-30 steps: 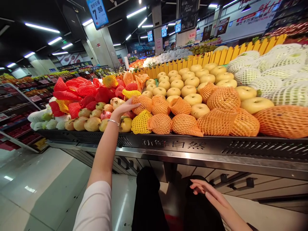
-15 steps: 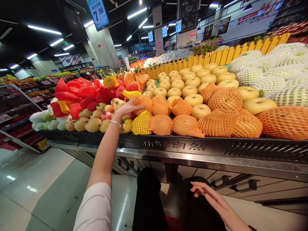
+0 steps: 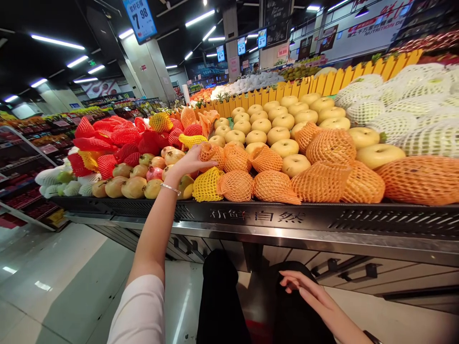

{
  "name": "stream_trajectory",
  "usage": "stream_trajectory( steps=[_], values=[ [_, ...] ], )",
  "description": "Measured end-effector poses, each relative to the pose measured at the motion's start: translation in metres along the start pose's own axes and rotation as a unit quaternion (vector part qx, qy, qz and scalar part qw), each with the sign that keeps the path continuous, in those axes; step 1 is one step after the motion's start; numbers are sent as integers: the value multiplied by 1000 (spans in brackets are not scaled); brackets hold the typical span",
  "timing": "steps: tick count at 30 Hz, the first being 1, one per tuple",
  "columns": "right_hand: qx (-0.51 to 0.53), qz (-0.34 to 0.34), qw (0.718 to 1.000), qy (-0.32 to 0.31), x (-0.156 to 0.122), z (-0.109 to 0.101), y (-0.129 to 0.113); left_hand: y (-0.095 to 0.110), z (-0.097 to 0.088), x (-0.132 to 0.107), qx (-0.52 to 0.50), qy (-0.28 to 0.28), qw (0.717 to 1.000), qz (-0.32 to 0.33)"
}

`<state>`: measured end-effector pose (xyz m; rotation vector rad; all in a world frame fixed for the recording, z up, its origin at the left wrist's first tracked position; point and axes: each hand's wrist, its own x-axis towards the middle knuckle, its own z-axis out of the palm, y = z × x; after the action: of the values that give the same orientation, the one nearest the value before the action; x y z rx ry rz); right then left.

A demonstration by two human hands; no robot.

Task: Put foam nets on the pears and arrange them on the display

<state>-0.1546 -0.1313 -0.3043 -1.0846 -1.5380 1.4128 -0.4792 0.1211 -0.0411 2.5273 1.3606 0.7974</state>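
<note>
My left hand [image 3: 191, 162] reaches over the front of the fruit stand, its fingers and thumb round a pear in an orange foam net [image 3: 212, 154]. The pear sits among other netted fruit, and part of my fingers is hidden behind it. Just below is a fruit in a yellow foam net [image 3: 208, 185]. Pomegranates [image 3: 133, 187] lie to the left of my wrist, which wears a thin bangle. Low in front of my dark trousers, my right hand [image 3: 304, 288] hangs with loosely bent fingers, holding nothing.
Bare yellow pears [image 3: 283, 134] fill the middle of the stand, with white-netted fruit [image 3: 412, 114] at the right. Red foam nets [image 3: 114, 131] are heaped at the left. A black front rail [image 3: 258, 216] edges the stand, and a yellow picket fence [image 3: 297, 91] runs behind.
My left thumb now shows below the orange-netted pear, and the hand has turned a little around it. The view has shifted slightly; my right hand keeps its pose.
</note>
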Motion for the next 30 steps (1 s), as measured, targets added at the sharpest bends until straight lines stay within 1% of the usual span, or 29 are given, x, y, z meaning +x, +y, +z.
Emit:
stream_trajectory(
  steps=[3, 4, 6, 7, 9, 11, 12, 13, 14, 16, 17, 18, 19, 20, 21, 23, 24, 25, 26, 27, 29, 30],
  values=[
    [-7, 1, 1000, -5, -2, 1, -2, -1, -3, 3, 3, -50, 999, 0],
    [-10, 0, 1000, -8, -2, 1, -2, -2, -3, 4, -4, -59, 998, 7],
    [-19, 0, 1000, -12, -4, 0, 0, -3, -3, 5, 3, -57, 998, 34],
    [-27, 2, 1000, -11, -4, 0, 1, -2, -2, 4, 24, -53, 997, 52],
    [-48, 9, 999, -3, -4, -1, 3, 0, 0, 2, 99, -44, 990, 84],
    [-72, 16, 997, 3, -4, 0, 4, 1, 1, 0, 173, -40, 979, 101],
    [-83, 18, 996, 4, -4, 0, 5, 1, 1, 0, 189, -47, 975, 103],
    [-92, 19, 996, 2, -5, 1, 5, 0, 1, 2, 189, -67, 974, 103],
    [-101, 21, 995, -3, -6, 1, 5, -1, -1, 4, 174, -101, 974, 101],
    [-115, 24, 993, -13, -7, 2, 4, -2, -4, 10, 127, -187, 971, 82],
    [-120, 23, 992, -17, -8, 2, 4, 0, -6, 12, 105, -224, 967, 61],
    [-124, 21, 992, -19, -8, 2, 3, 2, -7, 14, 88, -249, 964, 34],
    [-127, 18, 992, -19, -9, 1, 2, 6, -8, 14, 75, -253, 965, 5],
    [-128, 13, 991, -18, -9, 1, 0, 10, -8, 12, 67, -236, 969, -16],
    [-129, 9, 991, -14, -8, 0, -2, 15, -8, 9, 63, -201, 977, -24],
    [-131, 0, 991, 0, -8, -4, -8, 23, -3, -2, 84, -92, 992, -10],
    [-134, -4, 991, 11, -8, -6, -12, 25, 1, -8, 107, -40, 993, 3],
    [-138, -8, 990, 25, -10, -9, -16, 26, 5, -13, 133, -2, 991, 11],
    [-144, -11, 989, 41, -13, -13, -21, 25, 10, -17, 157, 20, 987, 15],
    [-151, -15, 987, 61, -18, -19, -25, 23, 14, -20, 176, 30, 984, 16],
    [-166, -24, 979, 117, -37, -33, -32, 17, 20, -24, 191, 33, 981, 20],
    [-172, -28, 972, 159, -51, -43, -33, 14, 21, -26, 190, 36, 981, 24]
  ],
)
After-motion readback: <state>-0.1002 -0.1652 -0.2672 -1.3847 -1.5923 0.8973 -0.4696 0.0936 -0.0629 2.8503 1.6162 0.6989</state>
